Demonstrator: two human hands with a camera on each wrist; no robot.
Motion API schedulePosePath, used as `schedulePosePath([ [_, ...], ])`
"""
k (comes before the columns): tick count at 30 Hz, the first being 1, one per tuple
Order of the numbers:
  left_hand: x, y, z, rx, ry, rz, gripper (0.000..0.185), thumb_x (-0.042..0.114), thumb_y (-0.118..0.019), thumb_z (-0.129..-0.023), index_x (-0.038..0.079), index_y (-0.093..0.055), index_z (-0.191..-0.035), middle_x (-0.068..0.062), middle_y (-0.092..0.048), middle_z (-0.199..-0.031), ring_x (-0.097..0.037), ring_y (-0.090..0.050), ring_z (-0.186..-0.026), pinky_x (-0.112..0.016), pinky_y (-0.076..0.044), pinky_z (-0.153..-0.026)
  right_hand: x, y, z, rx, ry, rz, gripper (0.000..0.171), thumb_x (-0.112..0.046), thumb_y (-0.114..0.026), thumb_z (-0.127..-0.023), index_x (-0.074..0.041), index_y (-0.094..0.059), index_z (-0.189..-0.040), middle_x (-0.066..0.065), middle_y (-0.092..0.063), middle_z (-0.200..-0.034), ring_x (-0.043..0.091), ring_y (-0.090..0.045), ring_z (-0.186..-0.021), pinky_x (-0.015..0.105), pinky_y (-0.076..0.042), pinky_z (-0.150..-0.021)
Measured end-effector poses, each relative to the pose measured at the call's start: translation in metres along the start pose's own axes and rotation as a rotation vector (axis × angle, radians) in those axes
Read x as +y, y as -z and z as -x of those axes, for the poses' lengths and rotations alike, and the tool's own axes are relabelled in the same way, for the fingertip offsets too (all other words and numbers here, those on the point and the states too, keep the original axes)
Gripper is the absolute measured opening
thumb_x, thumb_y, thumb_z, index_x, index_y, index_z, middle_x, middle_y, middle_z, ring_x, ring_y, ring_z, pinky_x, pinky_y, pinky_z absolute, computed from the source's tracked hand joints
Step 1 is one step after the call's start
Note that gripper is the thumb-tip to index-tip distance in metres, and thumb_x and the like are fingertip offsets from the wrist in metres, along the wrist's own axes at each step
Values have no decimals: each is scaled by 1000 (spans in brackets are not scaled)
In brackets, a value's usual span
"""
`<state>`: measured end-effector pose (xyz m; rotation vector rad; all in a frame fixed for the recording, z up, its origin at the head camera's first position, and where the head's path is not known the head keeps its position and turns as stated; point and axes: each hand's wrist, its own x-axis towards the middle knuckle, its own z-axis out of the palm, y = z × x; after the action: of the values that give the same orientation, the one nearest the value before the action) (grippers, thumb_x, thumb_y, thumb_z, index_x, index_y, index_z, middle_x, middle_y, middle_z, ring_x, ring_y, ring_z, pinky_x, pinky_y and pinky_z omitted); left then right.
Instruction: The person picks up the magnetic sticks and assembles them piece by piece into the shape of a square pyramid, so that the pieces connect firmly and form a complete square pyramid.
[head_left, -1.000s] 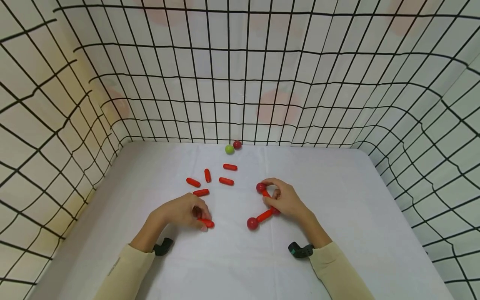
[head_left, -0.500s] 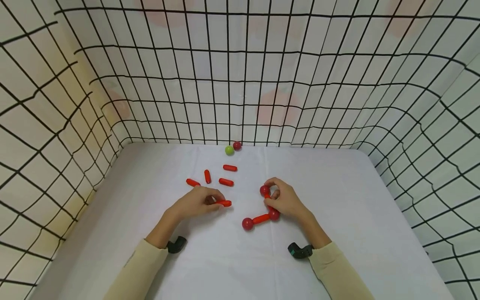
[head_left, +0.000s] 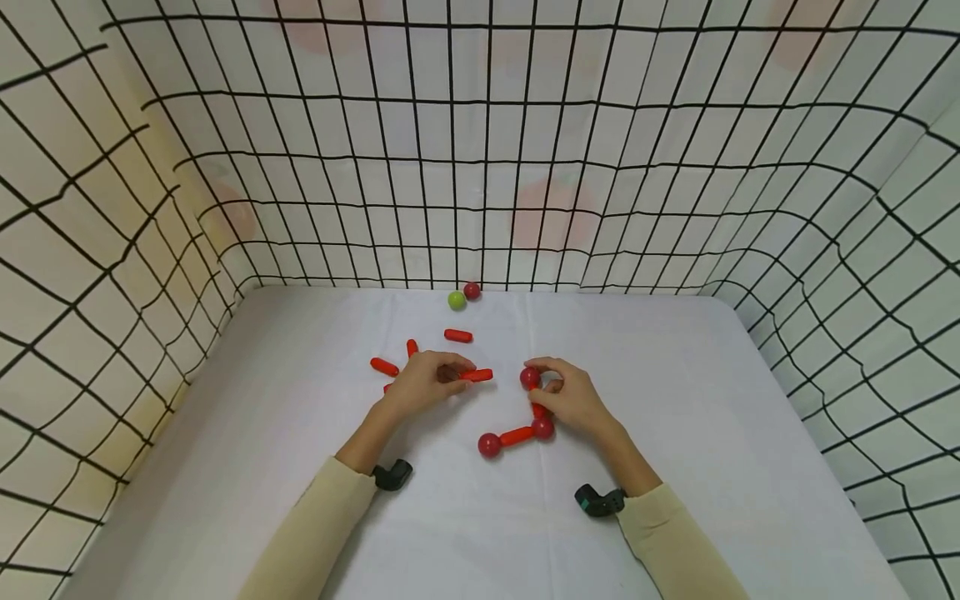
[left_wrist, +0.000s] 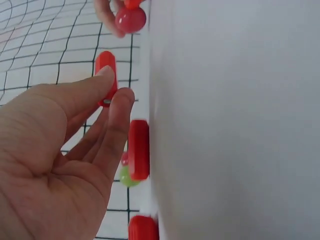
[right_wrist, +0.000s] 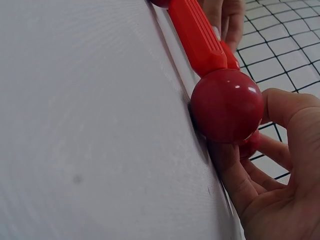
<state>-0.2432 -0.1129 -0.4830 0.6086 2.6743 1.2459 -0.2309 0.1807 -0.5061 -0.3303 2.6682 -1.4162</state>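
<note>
Pinching a red rod (head_left: 480, 376) by one end, the left hand (head_left: 424, 383) is holding it above the counter (head_left: 675, 400), short of the far edge. Because this grip is narrow, the rod could be turning or slipping if something pushes it. The right hand (head_left: 576, 398) is gripping a joined red piece (head_left: 516, 437) near its far ball (head_left: 529, 377). The rod's long axis is running roughly sideways, its free end pointing toward the counter's right edge.

red rod (left_wrist: 105, 61) partly behind left hand (left_wrist: 62, 140)
</note>
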Motion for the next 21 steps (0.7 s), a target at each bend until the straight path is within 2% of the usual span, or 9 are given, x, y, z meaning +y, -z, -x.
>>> schedulePosePath([
  [4, 0, -6, -11, 22, 1, 31, 25, 18, -79, -92, 18, -77, -117, 6, -75, -100, -11, -68, -88, -26, -58, -83, -1, -2, -1, -16, -11, -47, 46, -14, -73, -91, -16, -60, -136, 12, -61, -131, 15, -59, -62, 24, -51, -60],
  [8, -1, -11, -17, 36, 32, 67, 24, 17, -79, -92, 18, -78, -115, 5, -75, -99, -12, -67, -88, -26, -58, -81, -2, -6, -4, -25, 3, -89, 47, -13, -73, -93, -15, -59, -137, 15, -60, -135, 15, -63, -65, 24, -54, -62],
  [14, 1, -16, -22, 42, 59, 91, 23, 17, -79, -92, 18, -78, -115, 4, -76, -102, -13, -69, -89, -26, -59, -79, -3, -10, -6, -30, -3, -135, 47, -14, -73, -94, -13, -55, -138, 15, -56, -139, 19, -67, -66, 28, -60, -64],
  [21, 5, -20, -25, 40, 72, 83, 23, 17, -79, -92, 18, -79, -115, 3, -77, -101, -13, -69, -88, -26, -59, -77, -5, -15, -9, -43, -8, -151, 46, -15, -72, -95, -14, -55, -137, 13, -57, -139, 19, -68, -66, 29, -60, -63],
])
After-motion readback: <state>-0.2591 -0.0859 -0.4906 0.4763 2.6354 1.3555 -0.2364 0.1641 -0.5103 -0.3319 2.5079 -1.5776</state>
